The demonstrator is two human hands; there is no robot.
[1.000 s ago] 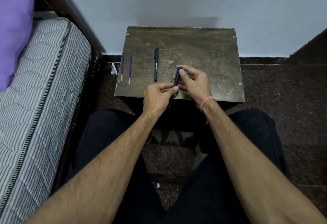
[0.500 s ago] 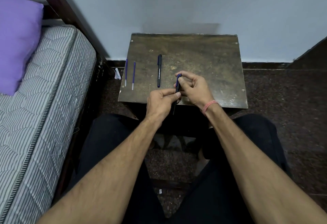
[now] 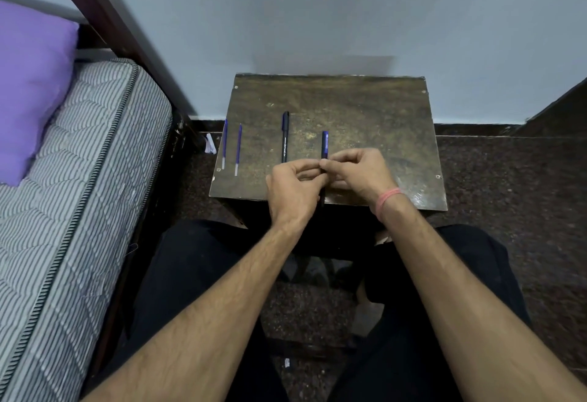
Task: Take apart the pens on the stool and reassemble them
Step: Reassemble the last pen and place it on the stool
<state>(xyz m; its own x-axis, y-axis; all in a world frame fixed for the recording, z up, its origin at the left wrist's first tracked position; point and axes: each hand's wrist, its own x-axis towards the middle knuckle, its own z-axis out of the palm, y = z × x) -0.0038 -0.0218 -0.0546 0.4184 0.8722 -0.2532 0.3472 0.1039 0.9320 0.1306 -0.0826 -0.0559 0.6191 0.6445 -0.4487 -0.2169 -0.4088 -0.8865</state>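
Your left hand [image 3: 293, 184] and your right hand [image 3: 355, 170] meet over the front part of the stool [image 3: 365, 109]. Both hands pinch the same blue pen [image 3: 325, 144]. Your left thumb and first finger squeeze it from the left side. Your right fingers are curled and squeeze it from the right side. The fingertips of the two hands touch each other at the pen.

The blue pen points away from you. Its blue top end sticks out past your fingers, over the brown surface. Its dark lower end shows below your hands, near the front edge of the stool.

A black pen [image 3: 285, 136] lies flat on the surface, just to the left of the blue pen. It has white writing on its side, and no hand touches it.

Two thin blue ink tubes lie side by side near the left edge of the stool. The outer ink tube [image 3: 224, 143] is right at the edge. The inner ink tube [image 3: 238, 149] is just beside it. They do not touch.

You wear a pink band [image 3: 388, 201] on your right wrist. A bed [image 3: 79, 179] with a purple pillow [image 3: 28, 84] is on your left.
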